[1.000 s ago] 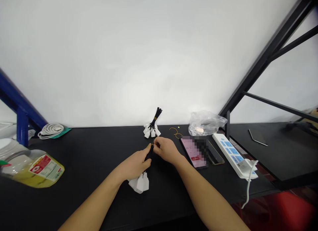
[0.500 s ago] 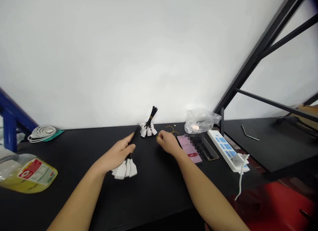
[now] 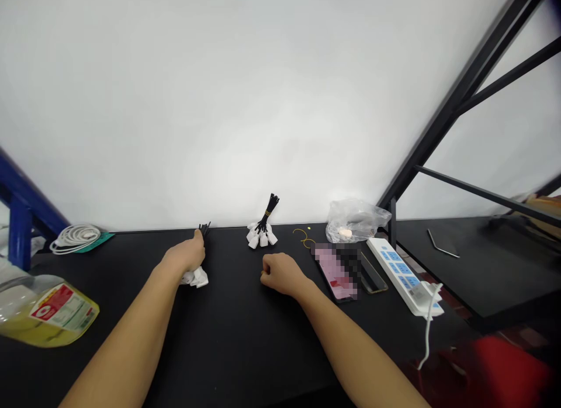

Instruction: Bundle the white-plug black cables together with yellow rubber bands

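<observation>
My left hand (image 3: 186, 256) is closed around a loose bundle of black cords with white tags (image 3: 200, 277). The cord ends stick out above the thumb, and the tags hang below the palm. My right hand (image 3: 283, 273) is curled shut over the black tabletop, thumb and forefinger pinched. A trace of yellow at its fingertips looks like a rubber band, mostly hidden. Between and behind both hands, a second bundle of black cords (image 3: 270, 208) leans near the wall, bound with a yellow band, its white tags (image 3: 263, 238) spread at the base.
Yellow rubber bands (image 3: 305, 239) lie right of the tied bundle. Further right are a phone (image 3: 333, 273), another dark phone (image 3: 374, 273), a clear plastic bag (image 3: 357, 218) and a power strip (image 3: 405, 276). At left are a coiled white cable (image 3: 76, 237) and a bottle of yellow liquid (image 3: 56, 314).
My left hand has moved left and away with its bundle, lowering it toward the tabletop. My right hand has drawn left and nearer to me, away from the rubber bands.
</observation>
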### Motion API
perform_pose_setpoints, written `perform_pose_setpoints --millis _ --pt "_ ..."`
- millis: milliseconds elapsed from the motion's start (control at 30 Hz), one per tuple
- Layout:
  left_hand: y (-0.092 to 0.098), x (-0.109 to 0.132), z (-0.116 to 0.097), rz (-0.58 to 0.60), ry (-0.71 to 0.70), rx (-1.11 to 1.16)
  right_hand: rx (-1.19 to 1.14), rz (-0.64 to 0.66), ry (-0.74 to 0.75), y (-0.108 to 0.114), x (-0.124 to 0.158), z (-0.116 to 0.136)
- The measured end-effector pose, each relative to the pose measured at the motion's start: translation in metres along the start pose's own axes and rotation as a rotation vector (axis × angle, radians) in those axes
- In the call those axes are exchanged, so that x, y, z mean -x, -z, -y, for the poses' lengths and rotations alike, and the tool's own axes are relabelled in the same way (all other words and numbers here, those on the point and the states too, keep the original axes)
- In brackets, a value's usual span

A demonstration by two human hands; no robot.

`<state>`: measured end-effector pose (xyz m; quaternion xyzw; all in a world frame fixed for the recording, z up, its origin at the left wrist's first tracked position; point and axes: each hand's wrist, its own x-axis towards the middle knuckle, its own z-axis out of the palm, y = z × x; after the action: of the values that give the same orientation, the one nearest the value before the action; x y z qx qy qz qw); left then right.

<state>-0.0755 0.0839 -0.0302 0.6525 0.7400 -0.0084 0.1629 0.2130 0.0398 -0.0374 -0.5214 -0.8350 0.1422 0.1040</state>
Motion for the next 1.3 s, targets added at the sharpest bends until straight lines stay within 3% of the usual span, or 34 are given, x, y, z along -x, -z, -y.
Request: perform_pose_setpoints --millis 167,267,333,400,467,500,567,700,800,900,967,1067,1133,1300 --pt "-0.001 -0.019 0.005 0.037 -0.045 -0.043 -0.01 0.011 -0.017 -0.001 0.001 -0.002" --pt "0.005 -0.015 0.002 0.031 -0.001 -0.077 -0.026 0.01 -0.029 0.0 0.002 -0.005" --pt "0.011 -0.007 -0.009 -0.039 0.019 -0.093 -0.032 0.003 -0.032 0.001 0.002 -0.007" --pt "0.015 0.0 -0.03 -0.167 -0.039 -0.027 -0.033 -0.003 -0.038 0.002 0.002 -0.008" --pt "0.014 0.002 -0.06 -0.287 -0.225 0.197 -0.033 -0.012 -0.043 0.003 0.002 -0.009" --pt "0.011 0.0 -0.077 -0.301 -0.355 0.363 -0.036 -0.015 -0.042 0.004 0.002 -0.009" --pt "0.002 -0.008 -0.111 -0.284 -0.448 0.473 -0.048 -0.023 -0.033 0.005 0.003 -0.011" --pt "-0.019 -0.028 -0.151 -0.225 -0.408 0.757 -0.053 -0.001 -0.017 0.011 0.005 -0.017" --pt "-0.028 -0.029 -0.15 -0.25 -0.359 0.806 0.004 0.016 -0.048 0.017 0.005 -0.025" --pt "-0.033 -0.011 -0.137 -0.28 -0.315 0.887 0.071 -0.009 -0.102 0.022 0.003 -0.033" --pt "-0.035 0.009 -0.126 -0.201 -0.285 1.035 0.091 -0.029 -0.136 0.024 0.001 -0.039" --pt "-0.037 0.04 -0.109 0.146 -0.243 1.4 0.084 -0.021 -0.164 0.024 0.0 -0.045" --pt "-0.037 0.055 -0.1 0.324 -0.216 1.495 0.065 -0.005 -0.169 0.023 -0.001 -0.047" --pt "-0.039 0.071 -0.098 0.467 -0.174 1.562 0.034 -0.008 -0.176 0.027 0.002 -0.047"
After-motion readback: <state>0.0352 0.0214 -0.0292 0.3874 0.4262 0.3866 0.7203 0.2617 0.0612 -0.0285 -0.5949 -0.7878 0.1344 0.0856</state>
